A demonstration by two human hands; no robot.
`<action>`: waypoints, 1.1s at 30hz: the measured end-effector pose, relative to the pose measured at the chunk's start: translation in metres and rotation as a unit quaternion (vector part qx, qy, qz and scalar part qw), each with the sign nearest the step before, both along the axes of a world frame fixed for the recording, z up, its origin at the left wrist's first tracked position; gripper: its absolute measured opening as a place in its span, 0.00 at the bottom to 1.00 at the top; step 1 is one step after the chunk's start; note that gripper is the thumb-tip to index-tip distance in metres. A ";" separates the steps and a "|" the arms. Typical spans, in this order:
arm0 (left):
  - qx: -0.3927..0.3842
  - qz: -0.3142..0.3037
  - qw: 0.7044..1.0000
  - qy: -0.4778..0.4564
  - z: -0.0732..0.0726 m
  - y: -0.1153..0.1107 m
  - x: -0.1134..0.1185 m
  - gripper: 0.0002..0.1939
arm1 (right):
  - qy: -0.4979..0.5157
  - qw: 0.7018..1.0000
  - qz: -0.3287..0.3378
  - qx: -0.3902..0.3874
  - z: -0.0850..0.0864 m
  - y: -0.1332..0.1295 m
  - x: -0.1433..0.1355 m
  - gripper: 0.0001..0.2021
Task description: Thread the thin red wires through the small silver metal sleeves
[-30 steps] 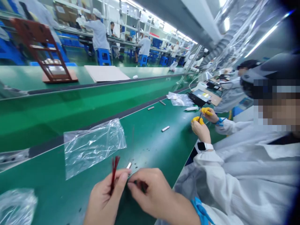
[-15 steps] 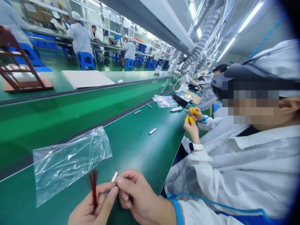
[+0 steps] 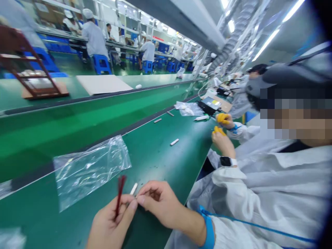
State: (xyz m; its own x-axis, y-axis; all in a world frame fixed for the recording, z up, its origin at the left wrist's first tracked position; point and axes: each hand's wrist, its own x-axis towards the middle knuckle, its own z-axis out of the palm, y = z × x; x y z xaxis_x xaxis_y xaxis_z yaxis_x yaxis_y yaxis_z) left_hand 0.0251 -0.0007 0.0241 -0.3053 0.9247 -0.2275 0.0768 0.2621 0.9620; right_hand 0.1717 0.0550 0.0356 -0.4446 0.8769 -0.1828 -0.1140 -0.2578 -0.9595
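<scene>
Your left hand (image 3: pixel 110 221)'s got red strands (image 3: pixel 119 195) plus a white stick (image 3: pixel 134 189); right hand (image 3: pixel 166 207)'s pinched beside it, can't tell on what.

Left hand (image 3: pixel 111 221): holds a bundle of dark red wires (image 3: pixel 120 195), upright, and a small white strip (image 3: pixel 134 188) at the fingertips. Right hand (image 3: pixel 162 204): thumb and forefinger pinched at the left fingertips; blue wristband (image 3: pixel 209 230). Green table (image 3: pixel 150 159): one clear plastic bag (image 3: pixel 93 171), flat; one small white bar (image 3: pixel 174 142); two grey bars (image 3: pixel 157 120) near the far edge. Beside: one co-worker (image 3: pixel 280 186), yellow finger covers (image 3: pixel 222 118), watch (image 3: pixel 226 161).
</scene>
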 end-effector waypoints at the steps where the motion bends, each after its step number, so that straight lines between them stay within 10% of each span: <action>1: 0.000 -0.028 1.000 0.000 0.003 0.000 -0.002 0.23 | -0.013 1.000 0.001 0.017 0.000 0.000 0.002 0.18; 4: -0.015 -0.021 0.999 -0.038 0.009 0.003 -0.006 0.22 | -0.065 0.997 0.002 0.051 -0.003 0.003 0.009 0.14; 12: 0.041 0.246 0.918 -0.307 0.019 0.014 -0.017 0.16 | -0.226 0.955 0.005 0.194 -0.019 0.016 0.021 0.10; 33: 0.001 0.273 0.887 -0.373 0.022 0.017 -0.021 0.17 | -0.327 0.895 0.029 0.302 -0.019 0.016 0.009 0.07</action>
State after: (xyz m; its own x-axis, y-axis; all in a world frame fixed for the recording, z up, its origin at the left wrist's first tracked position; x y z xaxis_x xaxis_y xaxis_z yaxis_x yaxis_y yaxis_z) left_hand 0.0039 0.0160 0.0465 -0.4725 0.6857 -0.5537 -0.7196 0.0625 0.6915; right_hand 0.1810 0.0706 0.0168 -0.4645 0.8820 0.0790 0.5194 0.3436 -0.7824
